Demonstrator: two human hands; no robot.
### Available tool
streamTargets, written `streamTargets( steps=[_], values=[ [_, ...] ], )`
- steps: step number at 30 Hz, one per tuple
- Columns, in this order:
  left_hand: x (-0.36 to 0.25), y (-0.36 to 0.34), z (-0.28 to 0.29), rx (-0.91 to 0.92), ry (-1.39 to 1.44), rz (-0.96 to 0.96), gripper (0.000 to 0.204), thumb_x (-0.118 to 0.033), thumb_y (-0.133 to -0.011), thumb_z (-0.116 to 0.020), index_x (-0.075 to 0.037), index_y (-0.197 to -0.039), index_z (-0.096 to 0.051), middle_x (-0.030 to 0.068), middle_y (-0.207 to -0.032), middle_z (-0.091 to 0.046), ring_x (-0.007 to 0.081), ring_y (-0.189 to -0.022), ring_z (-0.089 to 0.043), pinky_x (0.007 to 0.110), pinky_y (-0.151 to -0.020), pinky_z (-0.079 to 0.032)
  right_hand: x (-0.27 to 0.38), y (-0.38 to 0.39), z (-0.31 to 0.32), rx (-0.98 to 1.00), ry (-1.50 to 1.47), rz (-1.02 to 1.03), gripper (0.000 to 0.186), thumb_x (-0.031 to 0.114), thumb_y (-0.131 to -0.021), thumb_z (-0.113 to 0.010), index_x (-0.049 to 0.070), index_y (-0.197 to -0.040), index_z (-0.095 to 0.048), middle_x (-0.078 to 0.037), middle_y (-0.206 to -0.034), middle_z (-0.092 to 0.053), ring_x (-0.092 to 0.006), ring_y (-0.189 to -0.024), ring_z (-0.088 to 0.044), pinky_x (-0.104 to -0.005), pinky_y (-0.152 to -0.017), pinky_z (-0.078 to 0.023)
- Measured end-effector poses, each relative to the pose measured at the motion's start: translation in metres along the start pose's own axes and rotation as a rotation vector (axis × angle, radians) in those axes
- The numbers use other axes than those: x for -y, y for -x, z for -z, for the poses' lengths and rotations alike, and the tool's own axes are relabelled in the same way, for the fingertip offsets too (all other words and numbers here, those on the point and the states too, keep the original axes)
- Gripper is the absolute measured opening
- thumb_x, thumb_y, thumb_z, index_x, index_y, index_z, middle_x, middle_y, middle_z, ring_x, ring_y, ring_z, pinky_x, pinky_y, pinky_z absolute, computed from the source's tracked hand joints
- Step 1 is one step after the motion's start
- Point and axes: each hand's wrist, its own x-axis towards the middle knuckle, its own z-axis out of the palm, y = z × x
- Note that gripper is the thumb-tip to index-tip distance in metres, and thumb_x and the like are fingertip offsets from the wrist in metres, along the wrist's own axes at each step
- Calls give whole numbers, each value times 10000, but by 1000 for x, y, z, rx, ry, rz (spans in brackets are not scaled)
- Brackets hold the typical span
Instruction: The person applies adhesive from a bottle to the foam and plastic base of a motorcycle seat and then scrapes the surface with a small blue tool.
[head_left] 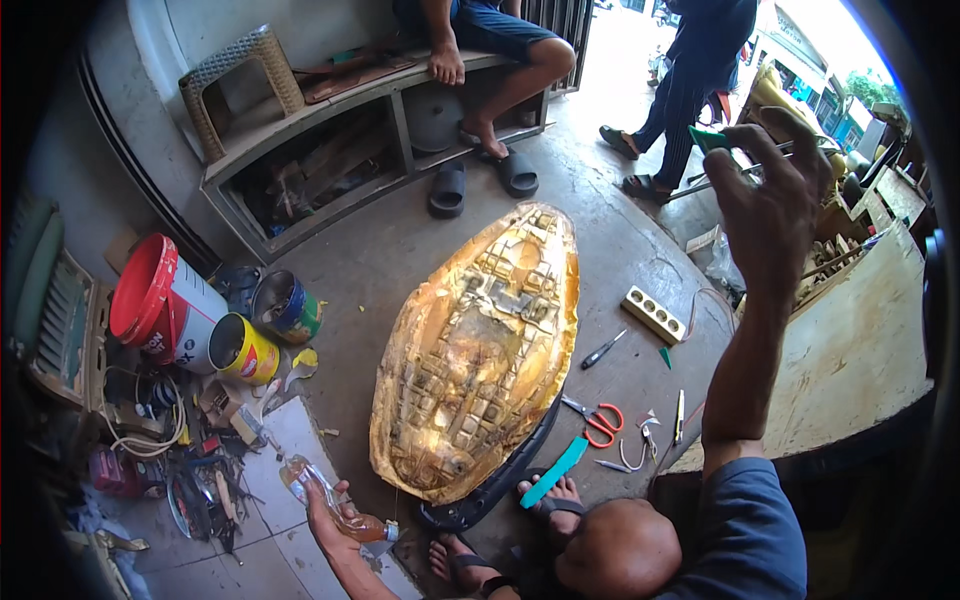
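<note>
My left hand point(335, 510) grips a plastic squeeze bottle point(365, 528) of amber liquid at the lower left. My right hand point(765, 190) is raised at the upper right, its fingertips closed on a small green piece point(708, 138). Between them lies a seat-shaped yellow foam pad point(440, 370) with a gridded, stained surface, resting on a black base point(520, 465). A turquoise strip point(555, 470) lies beside my sandalled feet. Orange-handled scissors point(602, 425), a screwdriver point(602, 350), pliers point(650, 440) and a thin blade point(680, 418) lie to the right.
A power strip point(650, 312) and wooden board point(820, 355) are at right. Buckets point(190, 310) and tool clutter point(190, 460) crowd the left. Behind are a bench point(370, 100), a stool point(270, 55), slippers point(447, 190), a seated person's bare legs point(540, 60) and a standing person point(690, 80).
</note>
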Motion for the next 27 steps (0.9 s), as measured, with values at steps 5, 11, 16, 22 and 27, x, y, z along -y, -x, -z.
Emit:
streamTargets(
  steps=[5, 11, 16, 22, 27],
  values=[
    [41, -9, -21, 116, 95, 77, 508, -548, -931, -586, -158, -1245, -500, 67, -855, -663, 96, -448, -530, 258, -346, -402, -108, -31, -88, 313, 519, 75, 259, 319, -796, -720, 115, -953, -750, -126, -1273, -605, -298, -1271, -468, -484, -1036, -385],
    [-21, -8, -20, -41, 162, -168, 378, -534, -948, -569, -196, -1116, -560, -11, -638, -546, 82, -445, -488, 235, -408, -395, 27, 206, -120, 960, -612, -150, 291, 283, -845, -713, 66, -1039, -718, -193, -940, -693, -322, -849, -676, -435, -759, -531],
    [-8, 13, -102, 123, 391, -217, 365, -554, -962, -530, -191, -924, -512, -34, -554, -470, 81, -414, -440, 238, -406, -382, 47, 288, -126, 1435, -790, -179, 335, 314, -917, -651, 49, -1113, -713, -110, -923, -738, -152, -836, -675, -335, -770, -522],
    [-2, 26, -103, 188, 405, -277, 393, -549, -978, -497, -174, -865, -472, -43, -544, -414, 73, -423, -420, 229, -392, -375, 76, 302, -126, 1431, -855, -129, 392, 371, -892, -623, 60, -1112, -714, -190, -870, -708, -284, -802, -686, -406, -762, -513],
    [2, 24, -104, 198, 402, -236, 380, -559, -959, -523, -180, -951, -496, -43, -547, -398, 71, -426, -399, 226, -412, -338, 69, 314, -123, 1506, -817, -160, 428, 386, -881, -633, 29, -1108, -706, -200, -897, -706, -292, -842, -688, -402, -783, -510]
  ],
)
